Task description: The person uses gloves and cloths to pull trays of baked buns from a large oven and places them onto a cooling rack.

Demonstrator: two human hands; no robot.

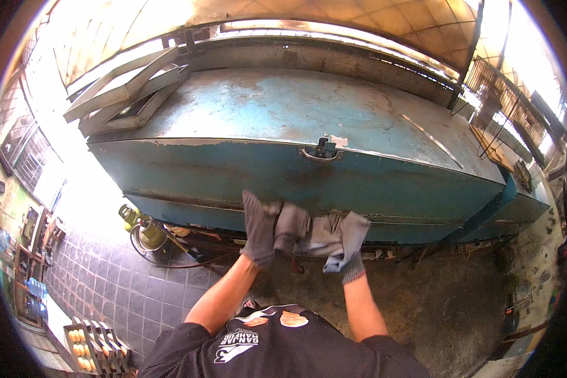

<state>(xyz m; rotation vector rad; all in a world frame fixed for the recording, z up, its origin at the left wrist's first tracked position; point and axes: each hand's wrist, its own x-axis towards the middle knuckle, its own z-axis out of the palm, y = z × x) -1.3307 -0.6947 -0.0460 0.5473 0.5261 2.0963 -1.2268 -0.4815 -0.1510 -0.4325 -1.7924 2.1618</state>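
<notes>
Dark grey knit gloves cover both of my hands, which are raised in front of a large blue metal cabinet (233,167). A bunched grey cloth (324,232) stretches between them. My left hand (258,230) is closed on the cloth's left end, its glove pointing upward and partly smeared by motion. On the other side, my right hand (351,268) grips the cloth's right end, and a fold hangs over its fingers. Above the cloth, a latch with a curved handle (321,155) sits on the cabinet's upper front edge.
Metal trays (116,88) are stacked on the cabinet's left top; a thin metal strip (431,140) lies at its right. Green gas cylinders (151,234) with a hose stand below left. A rack of bread rolls (83,348) is at lower left, near water bottles (36,288).
</notes>
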